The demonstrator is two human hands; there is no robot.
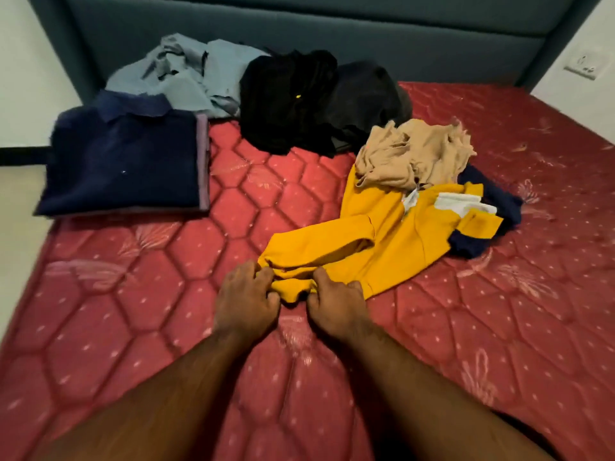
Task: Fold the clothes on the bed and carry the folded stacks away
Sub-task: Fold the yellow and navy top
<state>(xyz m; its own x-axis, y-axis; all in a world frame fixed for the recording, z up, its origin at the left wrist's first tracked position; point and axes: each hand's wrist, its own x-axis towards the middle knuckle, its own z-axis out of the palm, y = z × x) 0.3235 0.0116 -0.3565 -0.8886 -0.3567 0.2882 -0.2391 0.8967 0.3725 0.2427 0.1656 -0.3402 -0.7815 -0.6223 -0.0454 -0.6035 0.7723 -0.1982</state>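
A yellow shirt (392,241) with white and navy panels lies crumpled on the red quilted mattress (166,294), right of centre. My left hand (246,301) and my right hand (336,304) both grip its near bunched edge, close together. A beige garment (412,154) sits heaped on the shirt's far end. A folded navy polo (126,161) lies on a folded stack at the left edge. Black clothes (293,101) and a grey-blue garment (186,78) lie unfolded near the headboard.
A dark grey-blue padded headboard (332,34) runs along the far side. White walls flank the bed, with a switch plate (584,66) on the right wall. A dark grey garment (366,94) lies beside the black clothes.
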